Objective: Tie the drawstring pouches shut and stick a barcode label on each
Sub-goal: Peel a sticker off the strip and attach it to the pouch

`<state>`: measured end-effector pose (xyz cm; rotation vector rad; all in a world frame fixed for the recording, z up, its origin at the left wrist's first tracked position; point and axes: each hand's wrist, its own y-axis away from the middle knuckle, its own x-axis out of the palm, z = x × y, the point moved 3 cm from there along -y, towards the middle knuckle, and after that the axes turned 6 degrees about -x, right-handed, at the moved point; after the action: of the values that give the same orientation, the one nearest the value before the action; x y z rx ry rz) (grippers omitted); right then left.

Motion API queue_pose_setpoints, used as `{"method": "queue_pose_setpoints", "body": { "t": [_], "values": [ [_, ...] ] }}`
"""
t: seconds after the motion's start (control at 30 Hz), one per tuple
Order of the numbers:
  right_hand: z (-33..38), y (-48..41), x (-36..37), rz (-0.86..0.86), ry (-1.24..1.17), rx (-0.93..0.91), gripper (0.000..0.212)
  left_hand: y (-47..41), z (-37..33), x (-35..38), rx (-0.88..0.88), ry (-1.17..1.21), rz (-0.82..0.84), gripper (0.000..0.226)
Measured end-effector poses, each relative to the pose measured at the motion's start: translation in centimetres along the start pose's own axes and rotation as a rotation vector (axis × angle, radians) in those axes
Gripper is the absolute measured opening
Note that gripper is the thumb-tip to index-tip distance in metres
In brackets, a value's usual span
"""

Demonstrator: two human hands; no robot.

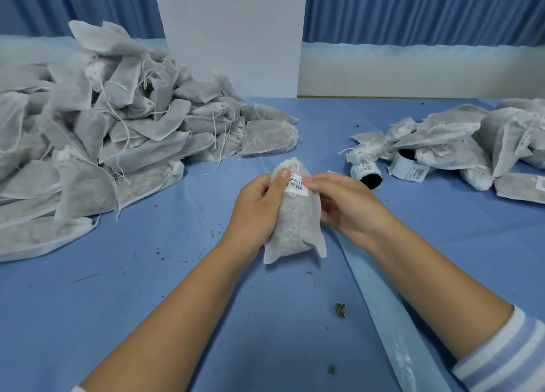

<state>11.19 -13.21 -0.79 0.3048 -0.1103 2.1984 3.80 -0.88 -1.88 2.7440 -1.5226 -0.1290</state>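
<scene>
A white drawstring pouch filled with dried herbs is held upright above the blue table, its tied neck pointing away from me. My left hand grips its left side, thumb resting near the top. My right hand holds the right side, and its thumb presses on a white barcode label stuck across the upper part of the pouch. Two label rolls lie on the table to the right.
A large heap of pouches without labels fills the left of the table. A smaller pile of labelled pouches lies at the right. A strip of glossy label backing trails toward me. A white board stands behind.
</scene>
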Motion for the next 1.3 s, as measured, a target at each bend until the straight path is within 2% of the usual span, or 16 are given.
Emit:
{"method": "queue_pose_setpoints", "body": {
  "t": [0.23,0.3,0.37,0.47,0.53,0.6,0.73,0.83,0.93,1.0,1.1,1.2,1.3],
  "values": [
    [-0.1,0.1,0.2,0.004,-0.025,0.035,0.007,-0.4,0.5,0.0,-0.023,-0.003,-0.012,0.045],
    [0.0,0.3,0.3,0.019,0.064,0.012,0.012,-0.6,0.7,-0.2,-0.029,0.041,-0.057,0.044],
    [0.1,0.5,0.1,0.033,0.297,-0.055,0.020,-0.9,0.9,-0.7,-0.061,0.099,-0.139,0.043],
    [0.1,0.8,0.2,0.177,0.524,-0.107,0.030,-1.5,1.3,-1.5,-0.131,0.157,-0.245,0.041],
    [-0.2,1.0,0.5,0.278,0.499,-0.094,0.027,-1.7,1.5,-1.7,-0.152,0.179,-0.270,0.042],
    [-0.3,0.9,0.6,0.306,0.456,-0.108,0.019,-1.7,1.6,-1.8,-0.132,0.176,-0.275,0.044],
    [-0.4,0.4,0.0,0.210,0.423,-0.147,0.014,-1.6,1.0,-2.2,-0.011,0.066,-0.314,0.037],
    [0.0,0.0,-0.7,0.023,0.319,-0.176,0.022,-2.1,1.1,-2.4,0.012,0.070,-0.315,0.039],
    [1.6,-0.4,-2.0,-0.231,-0.075,-0.375,0.033,-2.4,1.7,-2.3,-0.057,0.106,-0.304,0.040],
    [2.4,-0.4,-2.9,-0.271,-0.240,-0.463,0.045,-2.5,1.9,-2.3,-0.076,0.129,-0.298,0.041],
    [2.1,-0.4,-2.9,-0.258,-0.129,-0.433,0.047,-2.7,1.8,-2.3,-0.069,0.119,-0.286,0.035],
    [1.1,-0.5,-2.2,-0.191,0.029,-0.342,0.040,-3.0,1.6,-2.9,-0.056,0.017,-0.275,0.040],
    [0.4,-0.7,-1.7,-0.122,0.153,-0.285,0.033,-3.7,1.9,-4.2,-0.058,-0.116,-0.312,0.024]
  ]
}}
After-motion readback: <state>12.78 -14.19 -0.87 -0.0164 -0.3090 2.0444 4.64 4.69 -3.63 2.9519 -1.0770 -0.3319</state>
